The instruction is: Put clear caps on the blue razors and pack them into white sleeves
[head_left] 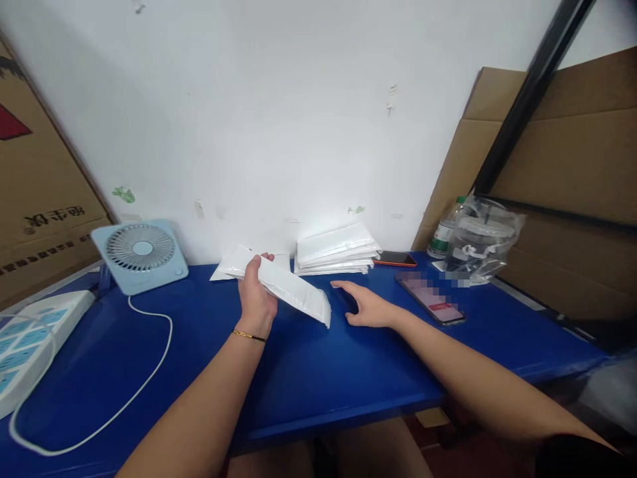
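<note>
My left hand (257, 292) grips a long white packet (293, 289), thumb on top and fingers round its far side. The packet is tilted, its right end lower and toward me, above the blue table (318, 385). Just right of that end, my right hand (367, 305) holds nothing; its thumb and fingers are apart. Behind my hands is a stack of several similar white packets (338, 245) against the wall. Another white packet (223, 269) lies partly hidden behind my left hand.
A light blue fan (142, 255) with a white cable and a power strip (44, 348) are at left. On the right are a phone (432, 299), an orange-edged phone (395, 259), a green-capped bottle (442, 236) and a plastic-wrapped cup (480, 242). Cardboard stands at both sides.
</note>
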Tool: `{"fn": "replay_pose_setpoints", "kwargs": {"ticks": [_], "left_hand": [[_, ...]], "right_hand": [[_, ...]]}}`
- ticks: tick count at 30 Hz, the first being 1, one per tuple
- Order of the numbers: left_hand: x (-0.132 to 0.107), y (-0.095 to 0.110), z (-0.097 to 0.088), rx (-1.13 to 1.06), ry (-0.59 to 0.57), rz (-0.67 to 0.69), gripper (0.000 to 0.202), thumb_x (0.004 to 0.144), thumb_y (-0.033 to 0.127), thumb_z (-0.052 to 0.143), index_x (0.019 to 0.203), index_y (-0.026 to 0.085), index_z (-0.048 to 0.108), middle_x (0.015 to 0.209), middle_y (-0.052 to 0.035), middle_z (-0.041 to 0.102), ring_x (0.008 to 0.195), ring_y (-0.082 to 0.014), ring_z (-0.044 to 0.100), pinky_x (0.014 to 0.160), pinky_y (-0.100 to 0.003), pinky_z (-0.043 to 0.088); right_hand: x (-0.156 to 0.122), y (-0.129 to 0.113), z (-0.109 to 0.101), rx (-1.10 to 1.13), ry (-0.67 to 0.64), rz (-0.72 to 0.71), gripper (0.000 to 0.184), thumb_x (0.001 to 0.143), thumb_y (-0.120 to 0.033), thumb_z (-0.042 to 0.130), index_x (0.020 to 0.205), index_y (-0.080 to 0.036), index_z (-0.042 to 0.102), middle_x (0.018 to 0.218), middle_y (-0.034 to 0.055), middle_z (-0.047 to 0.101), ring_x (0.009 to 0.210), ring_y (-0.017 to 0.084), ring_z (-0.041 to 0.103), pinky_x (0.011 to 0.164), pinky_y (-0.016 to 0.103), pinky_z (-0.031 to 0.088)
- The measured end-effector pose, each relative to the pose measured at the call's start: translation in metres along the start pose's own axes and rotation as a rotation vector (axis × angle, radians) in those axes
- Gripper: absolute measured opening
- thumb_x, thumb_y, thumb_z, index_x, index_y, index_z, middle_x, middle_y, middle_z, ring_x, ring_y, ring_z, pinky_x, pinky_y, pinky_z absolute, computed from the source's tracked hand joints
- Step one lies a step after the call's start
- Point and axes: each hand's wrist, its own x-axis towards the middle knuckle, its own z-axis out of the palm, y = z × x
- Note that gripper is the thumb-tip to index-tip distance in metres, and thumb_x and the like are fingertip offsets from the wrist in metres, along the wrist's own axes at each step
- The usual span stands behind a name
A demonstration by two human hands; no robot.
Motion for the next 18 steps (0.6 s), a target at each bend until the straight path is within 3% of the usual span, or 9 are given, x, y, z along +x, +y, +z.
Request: {"fn": "replay_pose_setpoints", "kwargs": {"ticks": [4, 8, 11, 14, 18], "left_hand": [[-0.013, 0.009, 0.009, 0.018, -0.115, 0.129, 0.036, 0.071, 0.033, 0.064, 0.104, 0.023, 0.056, 0.094, -0.0009, 0.066, 0.098, -0.0185, 0.062, 0.086, -0.031, 0.050], [-0.019, 0.022, 0.015, 0.036, -0.131, 0.221, 0.040, 0.072, 0.033, 0.063, 0.110, 0.025, 0.055, 0.095, -0.0009, 0.066, 0.097, -0.0187, 0.063, 0.087, -0.033, 0.049], [-0.023, 0.023, 0.019, 0.038, -0.110, 0.185, 0.040, 0.071, 0.031, 0.065, 0.109, 0.025, 0.055, 0.096, -0.0013, 0.065, 0.096, -0.0188, 0.063, 0.086, -0.032, 0.050], [-0.026, 0.020, 0.021, 0.030, -0.084, 0.120, 0.037, 0.069, 0.028, 0.066, 0.105, 0.023, 0.055, 0.094, -0.0016, 0.065, 0.096, -0.0185, 0.062, 0.086, -0.033, 0.050], [-0.024, 0.027, 0.018, 0.055, -0.071, 0.106, 0.028, 0.070, 0.030, 0.064, 0.096, 0.020, 0.058, 0.095, -0.0038, 0.065, 0.098, -0.0199, 0.062, 0.087, -0.034, 0.050]], "right_hand": [[-0.001, 0.013, -0.001, 0.129, -0.136, -0.010, 0.103, 0.061, -0.044, 0.073, 0.144, -0.021, 0.017, 0.147, 0.0138, 0.026, 0.133, 0.030, 0.027, 0.106, 0.046, 0.026], [0.009, 0.003, 0.010, 0.089, -0.113, -0.057, 0.112, 0.053, -0.055, 0.075, 0.143, -0.021, 0.019, 0.145, 0.0148, 0.029, 0.134, 0.034, 0.022, 0.108, 0.051, 0.018], [0.018, -0.011, 0.021, 0.040, -0.010, -0.088, 0.097, 0.056, -0.054, 0.074, 0.138, -0.023, 0.032, 0.136, 0.0125, 0.044, 0.127, 0.031, 0.036, 0.106, 0.051, 0.020], [0.023, -0.019, 0.029, -0.011, 0.031, -0.111, 0.066, 0.065, -0.045, 0.071, 0.123, -0.021, 0.048, 0.116, 0.0089, 0.058, 0.110, 0.027, 0.052, 0.098, 0.045, 0.033], [0.020, -0.018, 0.027, -0.060, 0.015, -0.099, 0.039, 0.078, -0.040, 0.061, 0.111, -0.019, 0.054, 0.108, 0.0081, 0.060, 0.096, 0.022, 0.057, 0.076, 0.032, 0.045]]}}
